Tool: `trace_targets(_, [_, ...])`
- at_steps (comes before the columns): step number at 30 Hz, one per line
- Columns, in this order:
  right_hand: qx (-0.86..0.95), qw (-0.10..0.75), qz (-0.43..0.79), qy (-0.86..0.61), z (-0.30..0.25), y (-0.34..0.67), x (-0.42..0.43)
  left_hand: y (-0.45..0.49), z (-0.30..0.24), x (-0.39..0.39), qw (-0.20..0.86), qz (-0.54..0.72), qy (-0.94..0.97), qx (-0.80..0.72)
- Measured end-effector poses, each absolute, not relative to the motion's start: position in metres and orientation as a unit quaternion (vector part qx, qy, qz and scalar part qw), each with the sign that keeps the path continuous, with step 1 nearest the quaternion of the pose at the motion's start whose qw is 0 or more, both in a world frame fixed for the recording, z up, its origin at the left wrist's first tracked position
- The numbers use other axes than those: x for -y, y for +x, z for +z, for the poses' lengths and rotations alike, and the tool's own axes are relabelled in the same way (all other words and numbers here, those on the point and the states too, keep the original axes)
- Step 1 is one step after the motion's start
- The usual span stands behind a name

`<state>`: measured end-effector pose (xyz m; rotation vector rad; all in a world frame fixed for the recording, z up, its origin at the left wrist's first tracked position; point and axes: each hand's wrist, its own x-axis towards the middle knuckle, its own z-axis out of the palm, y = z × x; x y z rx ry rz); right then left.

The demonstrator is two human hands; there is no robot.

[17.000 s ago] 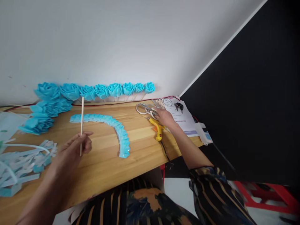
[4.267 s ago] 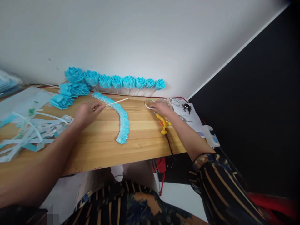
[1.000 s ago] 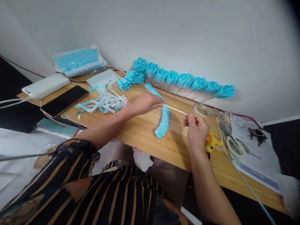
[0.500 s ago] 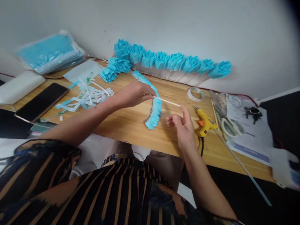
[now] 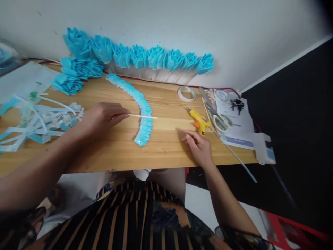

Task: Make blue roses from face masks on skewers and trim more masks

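A thin pale stick [image 5: 145, 117] is pinched in my left hand [image 5: 104, 116], pointing right across a long, pleated blue strip [image 5: 142, 104] that curves over the table. Whether the stick touches the strip I cannot tell. My right hand [image 5: 199, 146] hovers near the table's front edge, its fingers loosely bent and apart, holding nothing. Just beyond it lies a yellow glue gun [image 5: 199, 119] with an orange trigger, its nozzle pointing up and left. A glue stick [image 5: 241, 159] extends from its rear past the table edge.
Blue fabric flowers [image 5: 139, 55] on pale stems lean along the wall. Paper strips [image 5: 49, 118] lie heaped at left. A tape roll [image 5: 186, 93], scissors [image 5: 222, 122], keys [image 5: 237, 105] and a printed sheet [image 5: 234, 118] occupy the right. A white device [image 5: 264, 147] sits at the right corner.
The view has turned to the right. My right hand has come away from the stick's end and moved toward the glue gun. My left hand still holds the stick.
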<state>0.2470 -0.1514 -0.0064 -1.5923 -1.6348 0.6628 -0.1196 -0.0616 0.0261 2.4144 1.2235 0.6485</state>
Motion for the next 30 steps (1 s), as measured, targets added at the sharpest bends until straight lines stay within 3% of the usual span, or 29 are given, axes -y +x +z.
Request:
trace_targets(9, [0.66,0.373,0.236,-0.608,-0.006,0.269,0.12,-0.123,0.024,0.063,0.154,0.238,0.857,-0.43])
trace_targets(15, [0.773,0.292,0.118,-0.55,0.006,0.266,0.152,-0.123,0.023,0.063,0.15,0.241,0.854,-0.436])
trace_targets(24, [0.708,0.292,-0.094,-0.636,0.011,0.315,0.149,-0.126,0.019,0.063,0.125,0.243,0.862,-0.427])
trace_targets(30, [0.735,0.224,-0.128,-0.627,0.003,0.32,0.141,-0.125,0.024,0.063,0.112,0.209,0.871,-0.43])
